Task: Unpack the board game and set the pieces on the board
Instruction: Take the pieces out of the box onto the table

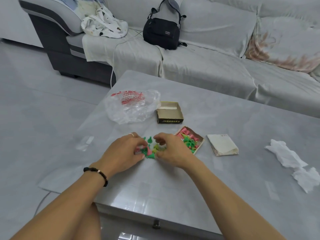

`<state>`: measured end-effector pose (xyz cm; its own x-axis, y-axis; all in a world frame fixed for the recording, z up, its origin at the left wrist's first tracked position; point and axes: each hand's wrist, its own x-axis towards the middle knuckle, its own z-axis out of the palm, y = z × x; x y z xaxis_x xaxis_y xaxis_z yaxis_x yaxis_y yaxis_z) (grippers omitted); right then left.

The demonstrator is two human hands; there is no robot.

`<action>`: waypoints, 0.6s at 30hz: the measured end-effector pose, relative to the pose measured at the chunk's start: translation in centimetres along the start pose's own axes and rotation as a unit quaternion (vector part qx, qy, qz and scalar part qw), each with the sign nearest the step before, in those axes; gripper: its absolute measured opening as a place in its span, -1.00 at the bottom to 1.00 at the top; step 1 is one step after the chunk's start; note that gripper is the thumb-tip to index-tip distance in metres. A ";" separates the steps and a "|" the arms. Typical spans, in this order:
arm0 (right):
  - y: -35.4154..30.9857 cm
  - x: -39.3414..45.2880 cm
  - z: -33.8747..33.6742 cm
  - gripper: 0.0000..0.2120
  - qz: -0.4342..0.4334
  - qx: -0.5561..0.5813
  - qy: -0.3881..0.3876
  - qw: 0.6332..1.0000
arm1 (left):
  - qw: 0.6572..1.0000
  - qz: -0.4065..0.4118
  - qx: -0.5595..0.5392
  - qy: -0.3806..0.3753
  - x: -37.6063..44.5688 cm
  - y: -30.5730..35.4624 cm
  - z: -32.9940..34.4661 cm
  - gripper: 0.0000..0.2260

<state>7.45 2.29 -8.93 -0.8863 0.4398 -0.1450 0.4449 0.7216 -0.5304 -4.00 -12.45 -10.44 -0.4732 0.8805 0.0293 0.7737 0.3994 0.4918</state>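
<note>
From my remote seat I see both hands low over the grey counter [225, 110], working a small heap of game pieces [152, 149] lying loose between them. The pieces are green, yellow-green and pink, cone-like with round tops.

Left hand [123, 150]: fingers curled down onto the left side of the heap, over a pink piece and a green one; they touch the pieces, but I cannot tell whether they pinch any. A ring sits on one finger, a dark bead bracelet [97, 172] on the wrist.

Right hand [170, 149]: fingers curled, tips over the yellow-green pieces on the heap's right side. Whether they actually clamp a piece I cannot tell (the knuckles hide the tips).

Just right of the right hand, touching its back edge in this view, lies an open box tray [192, 138], tilted diagonally, holding more pink and green pieces. Beyond it, farther from me, sits the other box half [169, 112], dark-sided with yellow print, open side up.

The folded paper [222, 144], possibly the board, lies unopened to the right of the tray, apart from it. No piece stands on it.

Also on the counter: a clear plastic bag with red print [131, 106] left of the dark box half, and crumpled white tissue [292, 163] near the right edge.

Behind: a grey sofa [216, 63] with a black-and-grey backpack [162, 26] and a white cloth bag [103, 25].
</note>
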 end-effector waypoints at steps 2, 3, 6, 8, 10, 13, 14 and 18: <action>0.7 -0.2 -1.0 -0.59 -0.004 -0.005 0.043 0.999 | 1.000 -0.003 0.011 0.004 0.3 0.3 -0.5 -0.67; 1.3 -0.3 -1.5 -0.63 0.001 -0.008 0.068 0.998 | 1.000 -0.005 0.014 0.007 0.6 0.6 -0.6 -0.65; 3.7 -0.5 -3.8 -0.71 0.043 -0.027 0.126 0.991 | 1.000 0.006 0.024 0.012 2.1 2.4 -0.5 -0.67; 5.6 -0.8 -5.5 -0.71 0.077 -0.038 0.119 0.989 | 0.999 0.033 0.031 0.006 3.7 4.3 0.2 -0.68; 7.1 -0.9 -6.8 -0.70 0.093 -0.055 0.072 0.991 | 0.997 0.066 0.040 -0.002 5.6 6.2 1.3 -0.70; 8.2 -0.7 -7.3 -0.61 0.085 -0.096 -0.007 0.992 | 0.992 0.098 0.061 -0.041 8.2 8.2 3.0 -0.69; 8.4 -0.5 -7.3 -0.60 0.072 -0.123 -0.019 0.990 | 0.990 0.100 0.076 -0.061 9.0 8.6 3.4 -0.68; 8.9 1.0 -7.3 -0.59 0.047 -0.202 -0.035 0.978 | 0.978 0.109 0.138 -0.108 11.0 9.9 3.6 -0.67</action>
<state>11.47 13.11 -7.71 -0.8389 0.4873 -0.2425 0.5273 0.8380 -0.1401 -0.02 2.14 -8.37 -0.2063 0.9741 -0.0925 0.9447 0.2229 0.2406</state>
